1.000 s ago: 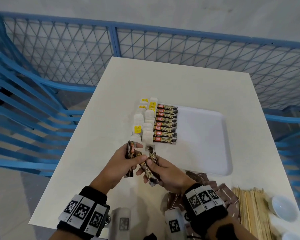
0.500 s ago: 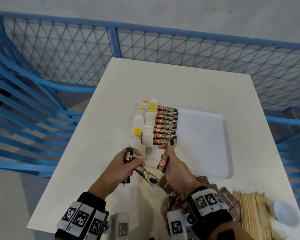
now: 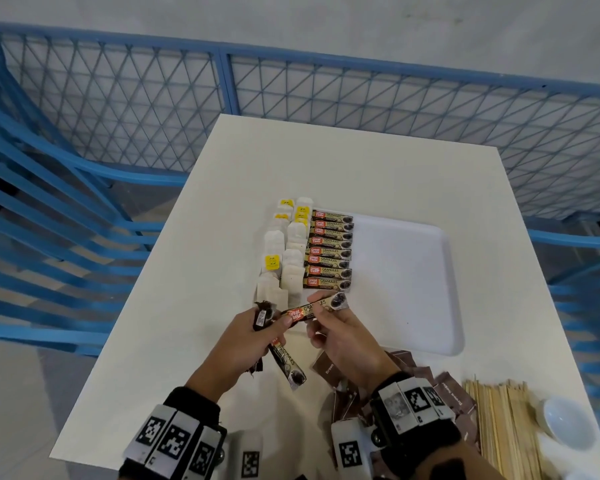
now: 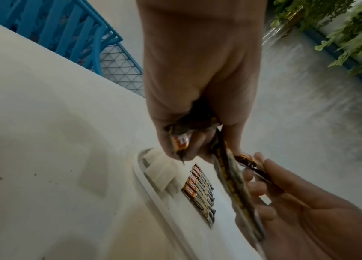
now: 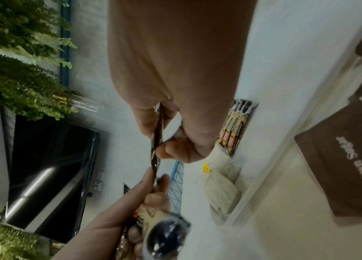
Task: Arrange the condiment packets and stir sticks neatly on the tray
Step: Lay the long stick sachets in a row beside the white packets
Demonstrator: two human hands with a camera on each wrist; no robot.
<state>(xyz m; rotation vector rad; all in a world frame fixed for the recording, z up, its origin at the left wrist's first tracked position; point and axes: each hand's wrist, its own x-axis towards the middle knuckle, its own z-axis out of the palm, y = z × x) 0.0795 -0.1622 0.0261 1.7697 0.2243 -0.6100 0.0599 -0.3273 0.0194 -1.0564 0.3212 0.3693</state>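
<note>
A white tray (image 3: 413, 271) holds tea bags (image 3: 284, 258) along its left side and a neat column of brown coffee sticks (image 3: 329, 251) beside them. My right hand (image 3: 321, 318) pinches one coffee stick (image 3: 312, 308) crosswise, just above the tray's near left corner and below that column. My left hand (image 3: 274, 323) grips a bundle of more coffee sticks (image 3: 288, 365), one hanging down, and its thumb touches the left end of the crosswise stick. In the right wrist view the right hand (image 5: 164, 140) pinches the stick (image 5: 156, 140) edge-on, with the left hand's fingers (image 5: 153, 177) on its far end.
Brown sugar packets (image 3: 413, 375) lie in a loose pile at the table's near edge under my right wrist. Wooden stir sticks (image 3: 499, 427) lie to their right, next to a small white bowl (image 3: 565, 420). Blue railings surround the table.
My right hand has turned its coffee stick from pointing away to lying crosswise and drawn it slightly back. The left hand has come up so its thumb meets the stick's left end.
</note>
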